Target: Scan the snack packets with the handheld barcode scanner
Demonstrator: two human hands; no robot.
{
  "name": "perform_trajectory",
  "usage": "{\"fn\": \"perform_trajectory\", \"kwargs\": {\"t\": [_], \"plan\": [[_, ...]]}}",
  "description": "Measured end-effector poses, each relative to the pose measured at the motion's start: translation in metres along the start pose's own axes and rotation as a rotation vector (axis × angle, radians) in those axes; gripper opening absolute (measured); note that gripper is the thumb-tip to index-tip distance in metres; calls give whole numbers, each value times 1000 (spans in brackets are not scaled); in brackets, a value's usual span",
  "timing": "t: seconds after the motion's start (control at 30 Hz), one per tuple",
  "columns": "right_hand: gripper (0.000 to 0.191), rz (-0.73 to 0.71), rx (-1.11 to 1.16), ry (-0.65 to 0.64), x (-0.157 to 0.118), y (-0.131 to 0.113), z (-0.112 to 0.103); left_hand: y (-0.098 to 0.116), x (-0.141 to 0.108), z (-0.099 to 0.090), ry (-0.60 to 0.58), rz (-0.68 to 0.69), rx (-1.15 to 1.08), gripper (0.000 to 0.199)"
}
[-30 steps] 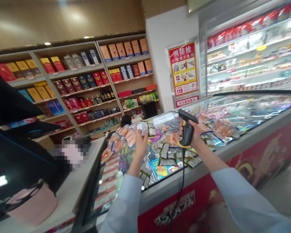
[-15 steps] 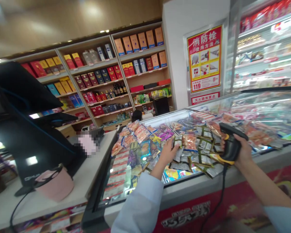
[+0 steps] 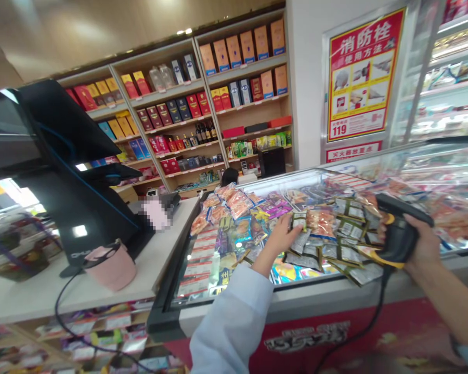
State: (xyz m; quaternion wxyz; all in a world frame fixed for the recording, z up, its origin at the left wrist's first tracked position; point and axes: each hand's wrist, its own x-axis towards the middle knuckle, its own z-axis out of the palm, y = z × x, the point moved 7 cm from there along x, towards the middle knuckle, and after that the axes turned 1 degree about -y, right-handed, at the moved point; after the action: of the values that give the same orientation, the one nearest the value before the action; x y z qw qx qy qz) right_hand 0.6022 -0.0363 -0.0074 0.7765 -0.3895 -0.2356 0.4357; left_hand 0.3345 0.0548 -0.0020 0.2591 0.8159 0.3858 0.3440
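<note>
My right hand is wrapped around a black and yellow barcode scanner, held above the right side of a pile of snack packets. Its cord hangs down across the freezer front. My left hand has its fingers closed on a small snack packet with a dark green edge and a pale label. Silver-backed snack packets lie between the two hands, some with barcodes facing up. Close to the left fingers is a clear packet of orange-brown snacks. All rest on the glass top of a chest freezer.
On the left, a white counter carries a black checkout terminal and a pink bucket-shaped holder. Shelves of boxed goods stand behind. The top of a person's head shows beyond the freezer.
The view has turned left, so the scene sits farther right in the picture. Both hands keep their holds on the packet and the scanner.
</note>
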Motion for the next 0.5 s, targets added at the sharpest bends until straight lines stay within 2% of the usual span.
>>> {"fn": "perform_trajectory", "kwargs": {"t": [0.2, 0.27, 0.33, 0.43, 0.5], "plan": [[17, -26, -26, -9, 2, 1, 1, -2, 1, -1, 0, -29, 14, 63], [18, -27, -51, -11, 3, 1, 1, 2, 6, -10, 25, -52, 8, 61], [20, -44, -99, -26, 1, -4, 5, 14, 13, -31, 91, -36, -12, 55], [24, -100, -152, -60, -7, -20, 18, 48, 16, -84, 185, 67, -79, 51], [30, -231, -266, -45, -18, -37, 32, 71, 10, -121, 129, 154, -117, 50]]}}
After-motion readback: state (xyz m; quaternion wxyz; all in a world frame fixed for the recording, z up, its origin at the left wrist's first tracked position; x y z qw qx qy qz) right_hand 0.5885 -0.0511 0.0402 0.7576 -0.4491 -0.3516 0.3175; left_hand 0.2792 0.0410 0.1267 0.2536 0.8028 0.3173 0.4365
